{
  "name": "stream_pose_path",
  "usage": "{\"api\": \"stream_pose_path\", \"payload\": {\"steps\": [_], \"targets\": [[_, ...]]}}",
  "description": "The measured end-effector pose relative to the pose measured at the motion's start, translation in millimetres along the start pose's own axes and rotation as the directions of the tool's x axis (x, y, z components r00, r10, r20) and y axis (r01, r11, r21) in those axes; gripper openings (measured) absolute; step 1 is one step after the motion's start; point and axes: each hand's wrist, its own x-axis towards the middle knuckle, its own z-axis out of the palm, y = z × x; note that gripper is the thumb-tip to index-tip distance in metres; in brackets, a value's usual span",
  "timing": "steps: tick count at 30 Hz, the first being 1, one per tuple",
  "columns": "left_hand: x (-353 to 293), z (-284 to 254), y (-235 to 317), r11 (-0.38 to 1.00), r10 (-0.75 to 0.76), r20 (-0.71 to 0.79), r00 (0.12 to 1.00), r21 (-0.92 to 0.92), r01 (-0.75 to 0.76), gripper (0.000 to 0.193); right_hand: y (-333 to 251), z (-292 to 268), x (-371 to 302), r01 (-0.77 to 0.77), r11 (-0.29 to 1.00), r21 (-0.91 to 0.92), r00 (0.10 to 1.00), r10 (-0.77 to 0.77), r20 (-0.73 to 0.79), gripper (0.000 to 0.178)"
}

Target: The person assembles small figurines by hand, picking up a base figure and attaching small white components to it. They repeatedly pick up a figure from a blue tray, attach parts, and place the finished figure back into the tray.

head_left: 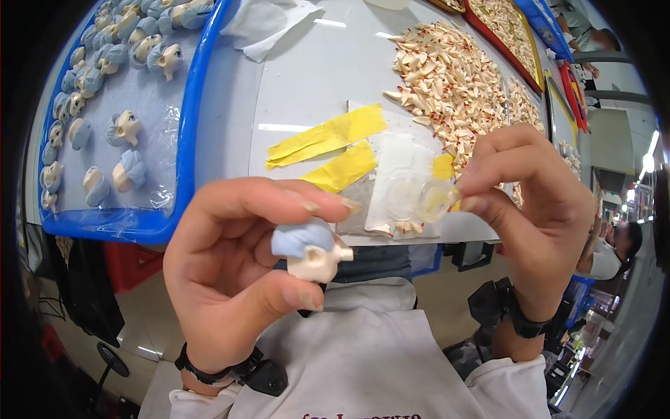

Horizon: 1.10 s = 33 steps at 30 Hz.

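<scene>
The left hand (223, 255) grips a doll head (301, 244) between thumb and fingers by the near edge of the worktop (296, 87); the right hand (534, 185) pinches a small, indistinct piece (453, 196) beside the clear dishes (403, 200). This looks like part pick-up, next calling for steady alignment with the head.

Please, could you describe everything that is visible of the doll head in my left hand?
The doll head has light blue, sculpted-looking hair above a pale part; it looks like plastic. A round recess shows in the pale side, and a short pale stub points right. Your left hand holds it in the air between thumb and fingers, hair side up. Blur hides its finer detail.
</scene>
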Motion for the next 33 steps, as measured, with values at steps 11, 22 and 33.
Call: {"api": "stream_pose_path", "payload": {"steps": [11, 22, 33], "targets": [[0, 2, -7, 0.988, 0.152, 0.208, 0.966, -0.041, -0.146, 0.041, -11, 7, 7, 0.142, 0.934, -0.328, 0.99, -0.133, 0.05, 0.021], [-1, 28, 3, 1.0, -0.021, 0.133, 0.991, 0.01, 0.02, 0.044, -6, -5, -28, 0.047, 0.98, 0.195, 0.995, -0.029, -0.09, 0.026], [-1, 24, 0, 0.991, 0.001, 0.235, 0.972, 0.127, -0.032, 0.046, -12, 1, -46, -0.04, 0.934, 0.356, 0.999, 0.03, 0.032, 0.022]]}}
